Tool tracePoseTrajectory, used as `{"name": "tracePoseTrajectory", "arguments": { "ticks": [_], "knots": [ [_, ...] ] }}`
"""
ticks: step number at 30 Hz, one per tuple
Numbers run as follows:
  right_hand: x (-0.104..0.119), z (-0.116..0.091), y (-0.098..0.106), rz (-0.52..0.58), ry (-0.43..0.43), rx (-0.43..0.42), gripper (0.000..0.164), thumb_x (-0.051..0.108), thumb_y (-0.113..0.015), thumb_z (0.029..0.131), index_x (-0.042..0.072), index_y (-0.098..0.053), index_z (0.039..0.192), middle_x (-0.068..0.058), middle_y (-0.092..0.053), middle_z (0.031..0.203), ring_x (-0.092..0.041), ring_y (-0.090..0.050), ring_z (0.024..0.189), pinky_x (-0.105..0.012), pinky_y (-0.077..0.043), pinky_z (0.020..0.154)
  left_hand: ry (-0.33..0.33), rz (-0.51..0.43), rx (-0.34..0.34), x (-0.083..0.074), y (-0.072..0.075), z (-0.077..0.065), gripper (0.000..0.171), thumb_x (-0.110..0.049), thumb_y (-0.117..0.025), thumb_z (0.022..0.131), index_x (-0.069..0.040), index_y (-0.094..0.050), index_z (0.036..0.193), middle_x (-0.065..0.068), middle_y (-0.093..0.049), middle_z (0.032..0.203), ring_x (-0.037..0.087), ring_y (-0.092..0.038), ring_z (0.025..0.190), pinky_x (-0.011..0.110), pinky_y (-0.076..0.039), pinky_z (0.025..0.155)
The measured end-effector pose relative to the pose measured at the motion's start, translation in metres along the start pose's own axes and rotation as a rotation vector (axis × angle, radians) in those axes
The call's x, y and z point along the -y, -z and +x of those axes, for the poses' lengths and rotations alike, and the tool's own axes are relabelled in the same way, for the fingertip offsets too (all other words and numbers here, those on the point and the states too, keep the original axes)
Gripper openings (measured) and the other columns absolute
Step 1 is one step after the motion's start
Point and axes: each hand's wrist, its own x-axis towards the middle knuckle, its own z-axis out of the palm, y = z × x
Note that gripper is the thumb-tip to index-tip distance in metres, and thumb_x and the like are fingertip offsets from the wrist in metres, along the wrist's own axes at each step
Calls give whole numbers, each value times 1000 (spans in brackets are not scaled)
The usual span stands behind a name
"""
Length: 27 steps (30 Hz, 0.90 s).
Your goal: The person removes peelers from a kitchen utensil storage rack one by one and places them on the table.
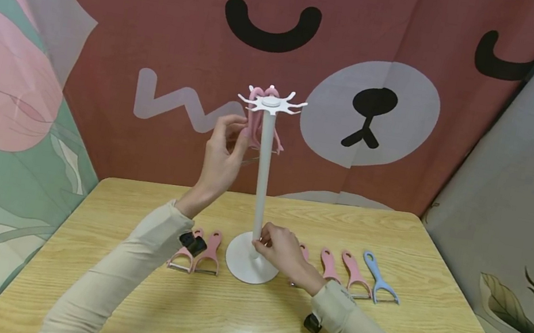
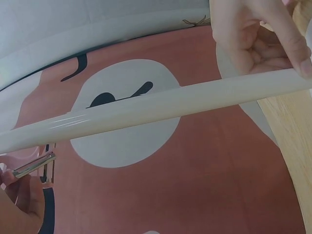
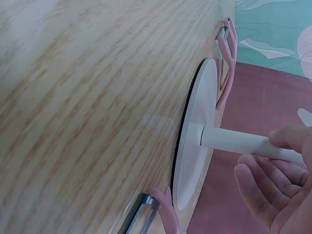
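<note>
A white stand with a slim pole rises from a round base to a ring of hooks. At the hooks' left side, my left hand pinches a pink peeler, whose metal blade shows in the left wrist view. Other pink peelers hang behind the pole; they overlap, so their number is unclear. Low on the pole, my right hand grips it between thumb and fingers, just above the base. The right wrist view shows this grip on the pole close up.
Two pink peelers lie left of the base on the wooden table. To its right lie several more pink peelers in a row, ending with a blue peeler. A patterned cloth hangs behind the table.
</note>
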Motion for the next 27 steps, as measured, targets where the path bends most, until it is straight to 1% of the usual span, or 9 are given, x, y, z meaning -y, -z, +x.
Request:
{"name": "tracePoseTrajectory", "arguments": {
  "ticks": [5, 7, 12, 16, 19, 23, 27],
  "knots": [
    [0, 0, 0, -9, 2, 1, 14, 16, -75, 89, 9, -64, 88, 3, -67, 76, -7, -62, 64, -22, -49, 51, -5, -1, -24, 0, 1, 2, 23, -6, -50, 104, 7, -47, 122, 22, -62, 102, 34, -60, 83, 28, -51, 70],
    [0, 0, 0, -8, 2, 1, 14, 16, -75, 90, 9, -64, 88, 3, -67, 76, -7, -62, 65, -22, -49, 51, 0, 0, -33, 0, 1, 2, 23, -7, -51, 104, 7, -47, 122, 22, -62, 101, 34, -59, 83, 23, -49, 70],
    [0, 0, 0, -12, 0, 2, 14, 16, -75, 89, 9, -64, 88, 2, -67, 76, -7, -62, 64, -22, -49, 51, 16, 6, -38, -3, 1, 3, 24, -8, -51, 104, 7, -47, 122, 21, -62, 101, 33, -59, 83, 27, -50, 71],
    [0, 0, 0, -16, -3, 4, 14, 16, -76, 89, 9, -64, 88, 2, -67, 76, -7, -62, 64, -22, -49, 51, 24, 6, -43, -3, 2, 4, 24, -8, -51, 104, 7, -47, 122, 21, -62, 102, 36, -59, 85, 28, -50, 72],
    [0, 0, 0, -18, -4, 3, 14, 17, -76, 89, 9, -64, 88, 3, -68, 76, -6, -62, 65, -22, -49, 52, 25, 2, -50, -3, 2, 5, 24, -8, -51, 104, 7, -47, 123, 21, -62, 102, 34, -60, 86, 27, -51, 72],
    [0, 1, 0, -16, -4, 0, 13, 16, -75, 89, 9, -64, 88, 3, -67, 76, -6, -62, 65, -22, -49, 52, 19, 2, -59, -4, 2, 6, 24, -7, -51, 103, 7, -47, 122, 21, -62, 102, 29, -60, 85, 29, -51, 72],
    [0, 0, 0, -4, 0, 6, 12, 15, -75, 90, 9, -65, 88, 3, -67, 76, -7, -62, 65, -22, -49, 52, 18, 6, -63, -4, 3, 7, 24, -8, -51, 103, 7, -47, 122, 21, -62, 102, 27, -60, 85, 29, -51, 72]
  ]
}}
